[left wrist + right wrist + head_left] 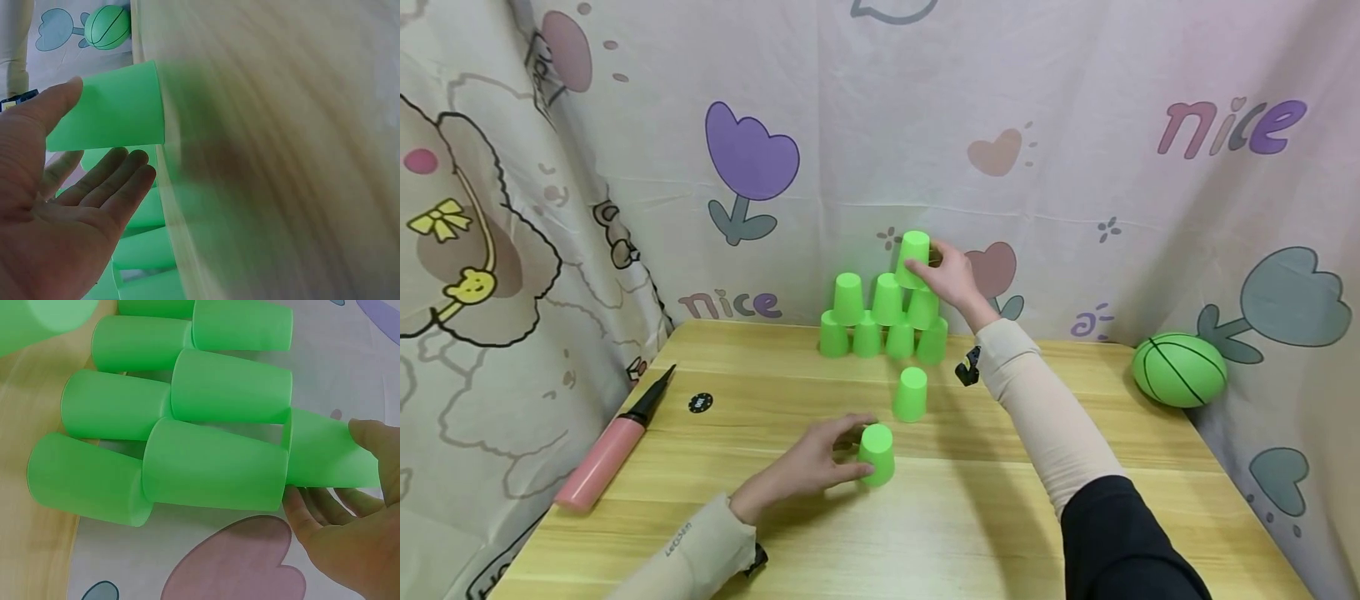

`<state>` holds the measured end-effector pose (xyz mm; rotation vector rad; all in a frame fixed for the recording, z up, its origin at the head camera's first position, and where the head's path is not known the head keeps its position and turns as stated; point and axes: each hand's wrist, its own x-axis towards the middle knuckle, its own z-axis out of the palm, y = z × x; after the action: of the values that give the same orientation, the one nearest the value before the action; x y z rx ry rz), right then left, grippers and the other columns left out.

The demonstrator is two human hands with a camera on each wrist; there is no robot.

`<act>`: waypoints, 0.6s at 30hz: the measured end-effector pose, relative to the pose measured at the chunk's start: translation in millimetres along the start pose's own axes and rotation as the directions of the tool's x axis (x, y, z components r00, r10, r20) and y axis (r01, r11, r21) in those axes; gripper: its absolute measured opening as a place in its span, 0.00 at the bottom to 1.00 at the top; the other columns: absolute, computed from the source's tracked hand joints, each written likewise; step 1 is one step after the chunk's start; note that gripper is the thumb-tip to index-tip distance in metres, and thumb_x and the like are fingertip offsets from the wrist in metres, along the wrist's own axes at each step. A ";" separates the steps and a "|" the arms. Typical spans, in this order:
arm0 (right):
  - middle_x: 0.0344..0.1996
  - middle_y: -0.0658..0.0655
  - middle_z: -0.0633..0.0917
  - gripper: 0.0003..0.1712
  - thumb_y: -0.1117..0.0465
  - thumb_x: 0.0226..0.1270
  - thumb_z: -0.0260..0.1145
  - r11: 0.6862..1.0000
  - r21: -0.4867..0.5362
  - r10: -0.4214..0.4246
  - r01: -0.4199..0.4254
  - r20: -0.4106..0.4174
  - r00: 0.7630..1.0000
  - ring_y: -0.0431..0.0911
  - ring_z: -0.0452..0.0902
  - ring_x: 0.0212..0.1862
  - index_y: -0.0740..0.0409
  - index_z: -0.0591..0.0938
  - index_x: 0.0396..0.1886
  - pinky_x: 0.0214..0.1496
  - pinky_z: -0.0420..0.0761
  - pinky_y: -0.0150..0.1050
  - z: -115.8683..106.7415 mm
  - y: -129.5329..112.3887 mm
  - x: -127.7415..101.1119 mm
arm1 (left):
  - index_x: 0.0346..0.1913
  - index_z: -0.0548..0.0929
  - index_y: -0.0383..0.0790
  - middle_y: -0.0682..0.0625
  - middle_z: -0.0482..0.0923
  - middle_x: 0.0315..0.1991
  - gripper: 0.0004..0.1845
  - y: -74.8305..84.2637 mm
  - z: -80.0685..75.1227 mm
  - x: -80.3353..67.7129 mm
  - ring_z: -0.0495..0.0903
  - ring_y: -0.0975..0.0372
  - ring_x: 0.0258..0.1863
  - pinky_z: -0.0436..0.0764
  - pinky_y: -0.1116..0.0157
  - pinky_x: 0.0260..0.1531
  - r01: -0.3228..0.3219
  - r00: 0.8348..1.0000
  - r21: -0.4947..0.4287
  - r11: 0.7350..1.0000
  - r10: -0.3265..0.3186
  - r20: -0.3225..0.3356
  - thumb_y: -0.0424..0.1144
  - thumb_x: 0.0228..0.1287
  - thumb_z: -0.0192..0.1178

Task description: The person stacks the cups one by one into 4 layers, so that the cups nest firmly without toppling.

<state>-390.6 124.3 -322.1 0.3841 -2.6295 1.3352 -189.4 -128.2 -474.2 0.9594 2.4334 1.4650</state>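
Note:
Green plastic cups stand upside down as a pyramid (883,321) at the back of the wooden table (1075,533). My right hand (925,260) pinches the top green cup (913,254) between thumb and fingers, at the pyramid's upper right. In the right wrist view that held cup (312,444) sits in the right hand (328,469), against the stacked cups (212,387). Nearer me, my left hand (853,448) is spread beside a loose cup (877,454). In the left wrist view the thumb lies along this cup (119,106) while the left hand's (106,134) fingers stay straight. Another loose cup (911,393) stands between.
A pink hand pump (606,454) lies along the table's left edge, with a small black disc (700,403) near it. A green ball (1178,370) rests at the far right corner. Patterned cloth hangs behind the table and on both sides.

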 end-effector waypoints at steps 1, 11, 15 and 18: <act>0.63 0.63 0.84 0.39 0.45 0.74 0.69 1.000 0.001 0.001 -0.001 0.001 1.000 0.57 0.80 0.65 0.60 0.72 0.76 0.70 0.81 0.51 0.3 -0.4 -0.2 | 0.74 0.72 0.34 0.44 0.83 0.63 0.38 0.0 0.7 0.0 0.85 0.51 0.60 0.85 0.53 0.64 -0.004 1.000 -0.003 1.000 0.004 0.001 0.39 0.64 0.75; 0.64 0.63 0.83 0.39 0.45 0.74 0.69 1.000 -0.012 0.006 -0.006 -0.002 1.000 0.56 0.80 0.66 0.59 0.72 0.77 0.70 0.81 0.50 -0.2 0.4 1.8 | 0.71 0.76 0.38 0.45 0.85 0.60 0.32 -0.3 6.3 1.8 0.86 0.51 0.58 0.86 0.51 0.61 -0.025 1.000 0.032 0.999 0.026 -0.008 0.42 0.67 0.74; 0.64 0.63 0.83 0.40 0.45 0.73 0.69 1.000 -0.008 0.006 -0.006 0.003 1.000 0.56 0.80 0.66 0.58 0.71 0.78 0.69 0.81 0.50 -0.7 0.1 2.2 | 0.71 0.75 0.39 0.46 0.85 0.60 0.32 0.2 7.6 2.2 0.85 0.52 0.58 0.86 0.54 0.61 -0.010 1.000 0.028 1.000 0.010 -0.001 0.42 0.68 0.73; 0.65 0.63 0.83 0.41 0.45 0.73 0.69 1.000 -0.008 0.009 -0.009 0.008 1.000 0.56 0.80 0.66 0.57 0.70 0.78 0.69 0.82 0.50 -0.9 0.3 2.3 | 0.71 0.75 0.39 0.47 0.85 0.60 0.32 0.2 8.4 2.7 0.85 0.54 0.58 0.86 0.57 0.61 0.008 1.000 0.028 1.000 -0.008 0.003 0.42 0.68 0.73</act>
<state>-392.9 124.9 -321.2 0.3784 -2.6457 1.3280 -187.8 -120.3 -477.8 0.9560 2.4595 1.4296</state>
